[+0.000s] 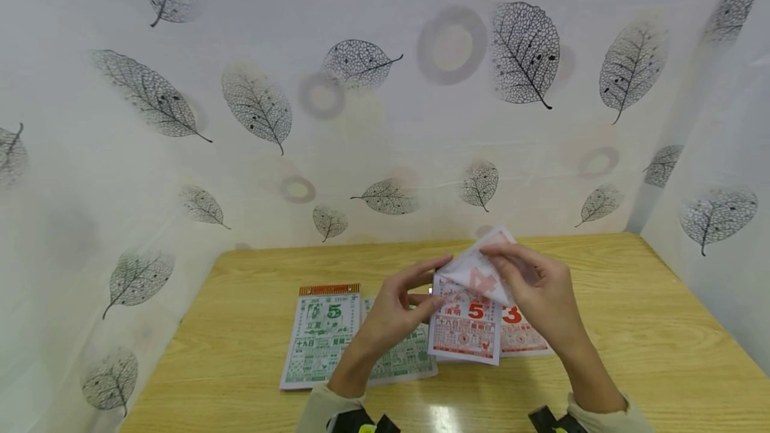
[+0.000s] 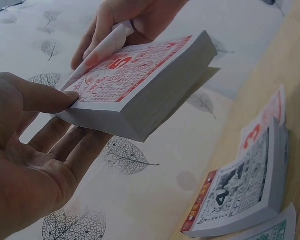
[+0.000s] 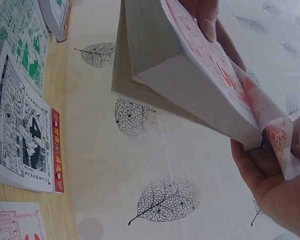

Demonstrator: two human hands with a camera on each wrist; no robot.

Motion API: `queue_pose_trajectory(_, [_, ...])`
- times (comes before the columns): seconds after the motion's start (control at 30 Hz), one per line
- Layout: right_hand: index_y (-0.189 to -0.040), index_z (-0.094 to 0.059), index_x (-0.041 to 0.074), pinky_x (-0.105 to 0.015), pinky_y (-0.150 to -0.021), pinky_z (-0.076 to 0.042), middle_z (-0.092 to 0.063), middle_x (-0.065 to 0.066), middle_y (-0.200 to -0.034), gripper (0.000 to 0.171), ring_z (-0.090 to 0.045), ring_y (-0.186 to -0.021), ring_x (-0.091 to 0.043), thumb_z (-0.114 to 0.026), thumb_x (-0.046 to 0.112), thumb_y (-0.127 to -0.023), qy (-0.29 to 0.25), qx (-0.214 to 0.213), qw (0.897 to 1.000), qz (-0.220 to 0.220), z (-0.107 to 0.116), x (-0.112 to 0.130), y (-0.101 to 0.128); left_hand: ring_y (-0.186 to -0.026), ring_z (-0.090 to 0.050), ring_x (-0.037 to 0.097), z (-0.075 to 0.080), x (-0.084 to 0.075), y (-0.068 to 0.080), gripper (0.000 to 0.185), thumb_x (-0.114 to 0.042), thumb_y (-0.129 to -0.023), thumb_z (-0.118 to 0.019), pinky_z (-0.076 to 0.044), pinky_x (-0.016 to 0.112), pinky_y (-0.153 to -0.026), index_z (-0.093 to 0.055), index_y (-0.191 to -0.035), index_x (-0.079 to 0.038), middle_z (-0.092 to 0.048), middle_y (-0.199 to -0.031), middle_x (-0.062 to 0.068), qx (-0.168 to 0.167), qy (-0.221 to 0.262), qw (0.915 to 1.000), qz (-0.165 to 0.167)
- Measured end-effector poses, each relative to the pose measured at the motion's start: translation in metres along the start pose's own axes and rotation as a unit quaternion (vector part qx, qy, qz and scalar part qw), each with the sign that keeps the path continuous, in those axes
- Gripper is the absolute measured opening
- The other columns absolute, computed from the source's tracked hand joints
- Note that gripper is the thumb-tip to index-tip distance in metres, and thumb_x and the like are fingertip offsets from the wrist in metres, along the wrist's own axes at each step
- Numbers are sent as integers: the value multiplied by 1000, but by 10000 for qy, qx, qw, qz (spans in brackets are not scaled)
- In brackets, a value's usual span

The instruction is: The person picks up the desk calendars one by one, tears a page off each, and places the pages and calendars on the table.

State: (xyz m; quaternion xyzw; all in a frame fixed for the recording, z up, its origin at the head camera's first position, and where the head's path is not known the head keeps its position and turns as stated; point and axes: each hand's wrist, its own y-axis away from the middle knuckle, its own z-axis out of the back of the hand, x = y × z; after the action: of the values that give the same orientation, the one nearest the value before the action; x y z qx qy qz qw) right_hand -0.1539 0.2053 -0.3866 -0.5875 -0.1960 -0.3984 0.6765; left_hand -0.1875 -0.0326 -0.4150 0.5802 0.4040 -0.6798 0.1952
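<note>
A makeshift tabletop booth: a wooden table [image 1: 631,326] boxed in by leaf-print sheeting [image 1: 361,119] on three sides.

Both forearms reach forward, the hands meeting above the light wooden table [image 1: 601,326]. The left hand [image 1: 397,316] is palm-up with fingers extended and the thumb pressing down on the near corner of the thick red-printed tear-off calendar pad [image 1: 466,333]. The right hand [image 1: 541,296] curls its fingers, pinching that pad's lifted top sheet at the far edge.
</note>
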Motion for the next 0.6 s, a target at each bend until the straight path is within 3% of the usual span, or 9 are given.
queue_pose_trajectory(0.6, [-107,-77,0,-19,-91,-56,-74,-14,-109,22,-67,-116,-11,-64,-13,-94,0,-237,9982,-550,2,6,0,-98,-75,28,-2,-1,0,59,5,-98,-61,-64,44,-74,-48,-153,-11,-54,-147,18,62,66,10000,-26])
